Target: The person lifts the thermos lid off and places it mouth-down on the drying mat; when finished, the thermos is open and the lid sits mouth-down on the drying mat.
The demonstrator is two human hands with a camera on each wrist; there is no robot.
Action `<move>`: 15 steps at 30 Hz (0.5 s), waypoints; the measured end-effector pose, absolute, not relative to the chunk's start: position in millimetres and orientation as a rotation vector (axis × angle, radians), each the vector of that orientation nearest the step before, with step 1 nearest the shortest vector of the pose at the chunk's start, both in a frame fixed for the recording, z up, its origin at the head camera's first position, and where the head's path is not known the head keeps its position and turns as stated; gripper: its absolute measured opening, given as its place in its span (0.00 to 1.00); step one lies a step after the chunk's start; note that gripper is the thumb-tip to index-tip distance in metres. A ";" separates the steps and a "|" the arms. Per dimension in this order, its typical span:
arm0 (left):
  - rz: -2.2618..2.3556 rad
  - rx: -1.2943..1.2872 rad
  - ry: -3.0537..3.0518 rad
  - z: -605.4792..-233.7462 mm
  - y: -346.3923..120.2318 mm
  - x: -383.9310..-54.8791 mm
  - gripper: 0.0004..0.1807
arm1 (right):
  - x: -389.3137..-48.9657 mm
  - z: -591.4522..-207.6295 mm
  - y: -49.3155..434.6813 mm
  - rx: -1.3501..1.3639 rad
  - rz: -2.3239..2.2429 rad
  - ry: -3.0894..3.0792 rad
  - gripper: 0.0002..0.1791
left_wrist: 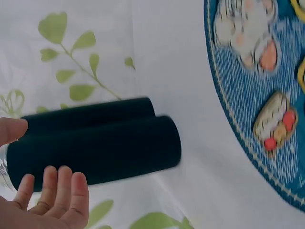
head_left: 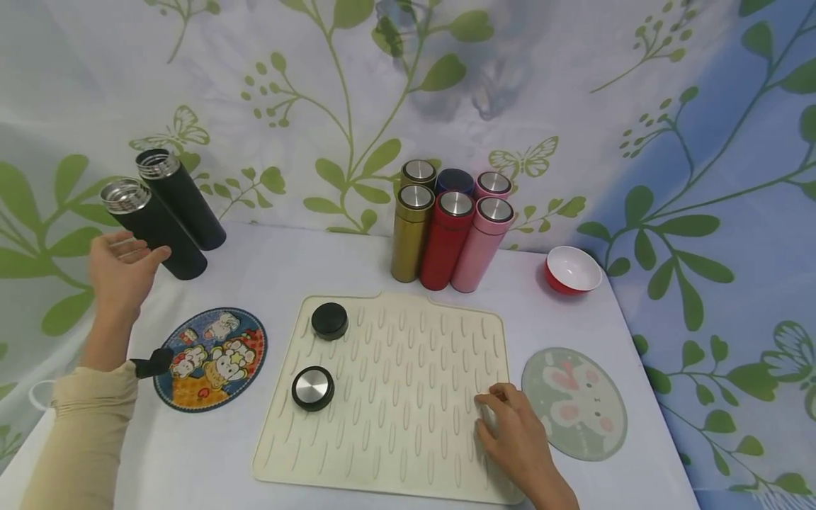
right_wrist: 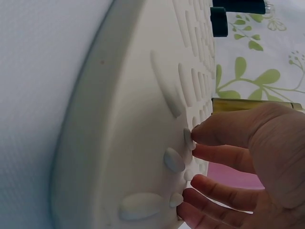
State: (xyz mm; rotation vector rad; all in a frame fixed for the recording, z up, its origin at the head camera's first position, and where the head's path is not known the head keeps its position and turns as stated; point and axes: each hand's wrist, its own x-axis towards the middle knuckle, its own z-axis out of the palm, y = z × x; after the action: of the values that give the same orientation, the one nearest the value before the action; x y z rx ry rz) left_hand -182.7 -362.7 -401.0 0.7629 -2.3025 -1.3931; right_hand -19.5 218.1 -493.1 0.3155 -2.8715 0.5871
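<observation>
Two black thermos bottles stand side by side at the back left, a front one [head_left: 162,237] and a rear one [head_left: 191,205], with bare silver threaded necks. My left hand [head_left: 123,273] is beside the front bottle, thumb and fingers spread apart; in the left wrist view its fingers lie along the bottle's near side, and contact is unclear. On the cream ridged mat [head_left: 395,460] lie two round bottle lids: a black one [head_left: 329,321] and one with a silver top [head_left: 313,388]. Over the mat's right side my right hand [head_left: 518,432] rests with loosely bent fingers, holding nothing.
Behind the mat stands a cluster of several capped bottles, including gold [head_left: 411,244], red [head_left: 443,244] and pink [head_left: 478,248]. A red-and-white bowl [head_left: 574,269] sits at the back right. Round mats lie left [head_left: 213,361] and right [head_left: 576,404]. Leaf-patterned cloth hangs behind.
</observation>
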 end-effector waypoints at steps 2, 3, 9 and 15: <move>-1.386 0.679 -2.271 -400.7 -354.0 -179.9 0.29 | -18.7 -492.8 218.2 0.313 0.585 -2.876 0.17; -1.386 0.629 -2.265 -400.0 -349.2 -179.1 0.26 | -18.5 -492.8 218.2 0.315 0.584 -2.875 0.17; -1.367 0.352 -2.288 -391.3 -317.6 -183.3 0.21 | -17.5 -493.7 218.2 0.322 0.597 -2.854 0.18; -1.368 0.162 -2.346 -384.6 -283.3 -197.0 0.27 | -16.5 -493.7 218.1 0.323 0.599 -2.842 0.18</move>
State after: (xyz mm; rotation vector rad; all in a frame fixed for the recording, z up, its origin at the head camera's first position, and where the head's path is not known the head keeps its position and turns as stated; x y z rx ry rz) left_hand -197.0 -283.3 -384.6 0.1623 -2.3460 -1.3678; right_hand -16.5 218.1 -493.7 0.3234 -2.8417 0.5988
